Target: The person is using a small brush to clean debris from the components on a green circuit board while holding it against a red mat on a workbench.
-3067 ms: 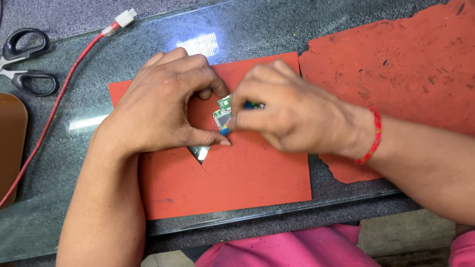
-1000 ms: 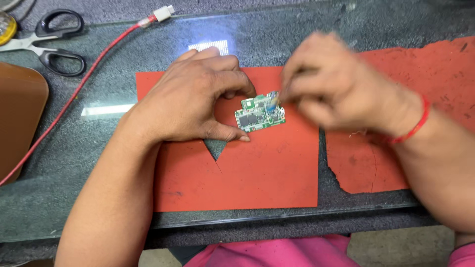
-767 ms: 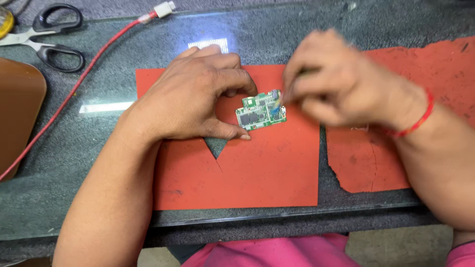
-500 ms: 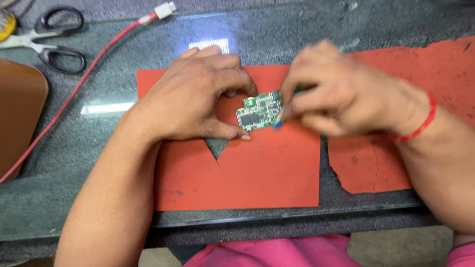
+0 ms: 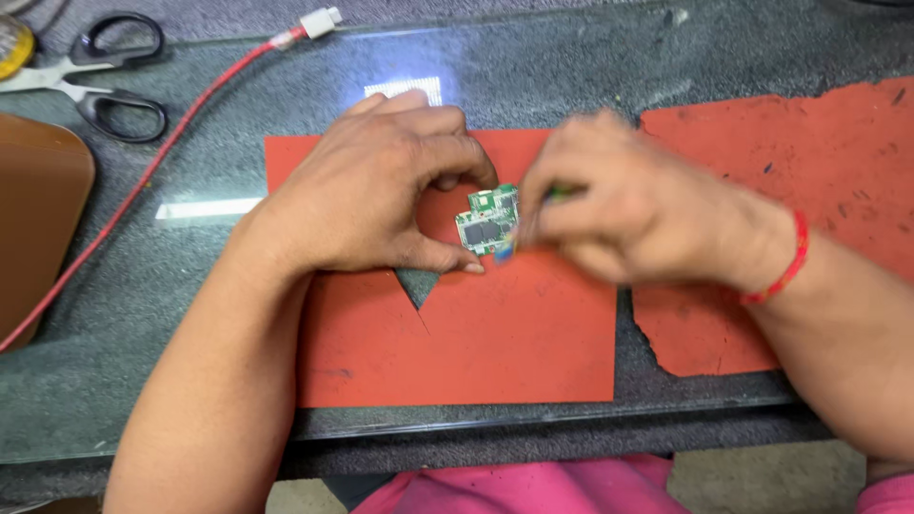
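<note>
- Left hand [image 5: 381, 195] at centre frame, curled on the red mat [image 5: 457, 333], thumb and forefinger pinching the left edge of a small green circuit board [image 5: 486, 220].
- Circuit board held tilted just above the mat's upper middle, between both hands.
- Right hand [image 5: 628, 214] right of centre, blurred, fingers bunched tight on a thin blue-tipped tool [image 5: 507, 249] touching the board's right edge; kind of tool impossible to tell.
- Red thread band [image 5: 788, 262] around the right wrist.
- Triangular notch [image 5: 417, 284] cut into the mat just under the left thumb.
- Second, ragged red sheet [image 5: 790, 171] at right, just beside the mat.
- Black-handled scissors [image 5: 100, 81] at upper left, well apart from the hands.
- Red cable [image 5: 162, 152] with white plug running diagonally from top centre to left edge.
- Brown rounded object [image 5: 38, 219] at left edge.
- Dark glass-topped table [image 5: 590, 67] beneath everything.
</note>
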